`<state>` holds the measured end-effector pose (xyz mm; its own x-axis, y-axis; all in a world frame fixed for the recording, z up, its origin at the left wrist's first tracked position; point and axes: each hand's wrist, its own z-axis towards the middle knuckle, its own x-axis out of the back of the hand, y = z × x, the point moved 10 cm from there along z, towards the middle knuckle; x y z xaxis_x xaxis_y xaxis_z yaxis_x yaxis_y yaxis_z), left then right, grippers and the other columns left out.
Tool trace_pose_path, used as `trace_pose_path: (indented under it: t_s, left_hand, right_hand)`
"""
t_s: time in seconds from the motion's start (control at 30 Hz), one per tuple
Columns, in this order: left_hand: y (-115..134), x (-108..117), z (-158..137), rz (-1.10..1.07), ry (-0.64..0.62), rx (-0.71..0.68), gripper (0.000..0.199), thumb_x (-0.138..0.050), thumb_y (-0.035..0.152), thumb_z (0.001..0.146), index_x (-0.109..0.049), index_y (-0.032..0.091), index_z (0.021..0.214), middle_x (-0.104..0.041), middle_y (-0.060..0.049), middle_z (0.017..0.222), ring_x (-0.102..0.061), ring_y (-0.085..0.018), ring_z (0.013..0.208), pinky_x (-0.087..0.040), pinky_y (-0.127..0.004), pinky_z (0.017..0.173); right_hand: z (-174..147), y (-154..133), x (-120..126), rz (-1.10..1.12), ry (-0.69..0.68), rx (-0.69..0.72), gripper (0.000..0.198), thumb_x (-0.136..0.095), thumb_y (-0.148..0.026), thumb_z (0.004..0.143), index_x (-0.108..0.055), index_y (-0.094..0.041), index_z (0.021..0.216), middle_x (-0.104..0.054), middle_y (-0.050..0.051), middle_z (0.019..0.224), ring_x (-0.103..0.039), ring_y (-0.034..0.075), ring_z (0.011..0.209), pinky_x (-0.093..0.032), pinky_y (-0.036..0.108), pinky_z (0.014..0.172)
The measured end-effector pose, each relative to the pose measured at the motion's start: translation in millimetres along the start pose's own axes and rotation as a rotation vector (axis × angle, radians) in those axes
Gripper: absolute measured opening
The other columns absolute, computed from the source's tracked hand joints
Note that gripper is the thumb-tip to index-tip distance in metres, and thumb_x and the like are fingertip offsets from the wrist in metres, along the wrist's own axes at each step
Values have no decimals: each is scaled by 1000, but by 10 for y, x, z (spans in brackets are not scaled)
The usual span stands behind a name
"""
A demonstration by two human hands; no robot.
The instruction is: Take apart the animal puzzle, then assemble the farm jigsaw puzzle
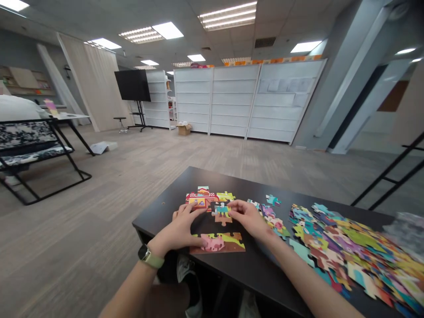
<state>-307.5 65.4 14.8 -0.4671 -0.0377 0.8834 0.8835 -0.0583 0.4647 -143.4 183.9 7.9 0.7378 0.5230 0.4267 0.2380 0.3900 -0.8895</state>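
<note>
My left hand (pixel 183 225) lies spread over the dark table. Its fingertips touch a joined puzzle section with a red barn (pixel 202 201), and its thumb rests at the left end of a joined strip showing a pink pig (pixel 213 243). Between these two sections is a puzzle piece (pixel 222 214) in teal, yellow and brown. My right hand (pixel 247 216) pinches that piece at its right edge with thumb and forefinger. A yellow-green section (pixel 225 196) adjoins the barn. Beside my right hand lies a purple and pink group of pieces (pixel 270 216), partly covered by the hand.
A large heap of loose puzzle pieces (pixel 351 251) covers the right side of the black table (pixel 185 185). One teal piece (pixel 273 200) lies apart near the far edge. A clear plastic bag (pixel 406 236) sits at the far right. A person sits on a chair (pixel 29 137) at left.
</note>
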Motion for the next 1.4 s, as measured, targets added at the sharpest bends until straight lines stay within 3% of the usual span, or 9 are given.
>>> trace_pose_path:
  t_s: [0.1,0.5,1.1,1.3,1.4]
  left_hand:
    - [-52,34,-20,-15,2,0,92,-86,49,64,-46,39,147,-36,-8,156,-28,-39,142,-29,-58,113]
    - [-121,124,-66,-15,6,15,89,-86,44,65,-48,39,145,-36,-7,157,-29,-39,143,-30,-55,115]
    - [-63,132,-82,-9,-16,11,85,-82,41,68,-48,39,146,-38,-9,156,-31,-40,143,-31,-58,113]
    - [121,134,-107,2,3,-43,72,-75,30,75,-53,33,142,-37,-9,158,-28,-37,145,-28,-56,115]
    - [346,90,-116,-21,25,-130,59,-73,28,79,-58,31,136,-39,-8,156,-31,-35,144,-27,-53,116]
  right_hand:
    - [9,47,102,4,1,-32,28,-61,-37,78,-64,-16,97,-65,1,76,-61,16,69,-47,28,66]
    - [-66,100,-13,-137,-84,-67,15,-63,-22,75,-65,-17,90,-68,2,76,-63,16,70,-48,27,65]
    - [-176,-211,-26,-428,-56,92,15,-65,-13,73,-67,-21,85,-66,2,86,-59,17,79,-44,29,72]
    - [-274,-360,-137,-431,-124,227,25,-66,-14,77,-73,-23,99,-65,5,111,-60,21,102,-45,36,95]
    - [-292,-359,-166,-442,-169,242,21,-69,-18,79,-75,-24,98,-67,5,109,-60,22,101,-45,37,95]
